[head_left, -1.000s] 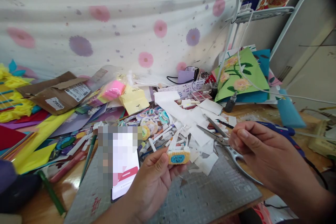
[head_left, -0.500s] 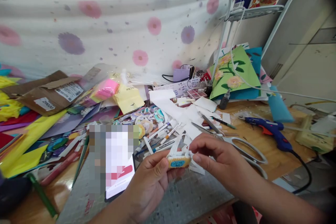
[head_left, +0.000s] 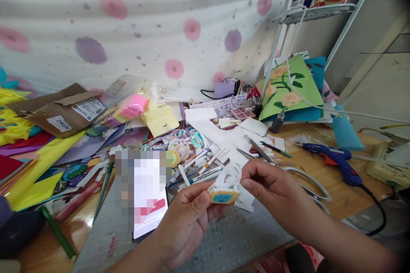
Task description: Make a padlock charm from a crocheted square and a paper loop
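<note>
My left hand (head_left: 188,217) is closed around a small yellow-edged craft piece (head_left: 223,197) with a blue middle, gripped between thumb and fingers above the grey cutting mat. Crumpled white material (head_left: 228,178), perhaps paper or tissue, rises from the top of the piece. At its right side, my right hand (head_left: 269,187) pinches the edge of that white material between thumb and forefinger. Scissors with grey handles (head_left: 315,183) lie partly behind my right hand. Several white markers (head_left: 205,176) rest just beyond the craft piece.
A phone (head_left: 149,196) lies on the cutting mat (head_left: 96,243) left of my hands. At right sits a blue glue gun (head_left: 329,155) with its cord. Cut-outs (head_left: 182,143), white paper scraps (head_left: 224,136) and a cardboard box (head_left: 60,113) crowd the back; a shelf (head_left: 320,13) stands at right.
The white material now stands higher and more spread above the craft piece, and the piece is tilted to show more of its blue face. The whole scene has shifted slightly right in view.
</note>
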`<state>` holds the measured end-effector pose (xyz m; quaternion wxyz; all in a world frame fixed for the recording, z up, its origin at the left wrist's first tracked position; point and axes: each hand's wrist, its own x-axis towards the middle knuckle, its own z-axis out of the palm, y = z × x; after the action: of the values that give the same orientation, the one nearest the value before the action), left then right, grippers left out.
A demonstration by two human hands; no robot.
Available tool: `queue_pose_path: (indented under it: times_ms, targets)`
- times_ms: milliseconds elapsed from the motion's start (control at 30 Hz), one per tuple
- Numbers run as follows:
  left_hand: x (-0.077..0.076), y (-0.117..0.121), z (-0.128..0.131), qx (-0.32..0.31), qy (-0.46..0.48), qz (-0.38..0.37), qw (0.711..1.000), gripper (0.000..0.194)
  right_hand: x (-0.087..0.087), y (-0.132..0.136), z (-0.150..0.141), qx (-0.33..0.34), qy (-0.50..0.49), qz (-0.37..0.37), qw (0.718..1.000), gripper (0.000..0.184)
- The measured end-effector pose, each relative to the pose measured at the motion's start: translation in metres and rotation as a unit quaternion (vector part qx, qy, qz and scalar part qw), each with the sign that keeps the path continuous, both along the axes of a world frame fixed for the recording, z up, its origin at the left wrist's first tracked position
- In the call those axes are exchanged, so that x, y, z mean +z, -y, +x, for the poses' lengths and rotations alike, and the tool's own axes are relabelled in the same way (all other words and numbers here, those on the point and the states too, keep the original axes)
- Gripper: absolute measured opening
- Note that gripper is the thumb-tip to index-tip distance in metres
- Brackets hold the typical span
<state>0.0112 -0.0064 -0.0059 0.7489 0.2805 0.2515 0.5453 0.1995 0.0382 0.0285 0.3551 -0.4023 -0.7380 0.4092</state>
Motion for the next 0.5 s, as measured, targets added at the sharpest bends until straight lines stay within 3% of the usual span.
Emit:
queue_pose_path:
  times_ms: [267,500]
  targets:
    - [-0.002,0.001,0.002,0.008,-0.024,-0.006,1.000,0.021,0.000,0.004,0.003,0.009,0.017,0.006,1.000,0.013]
    - [0.003,-0.006,-0.002,0.053,-0.035,-0.009,0.998,0.019,-0.004,-0.002,0.018,-0.008,0.025,-0.014,1.000,0.014]
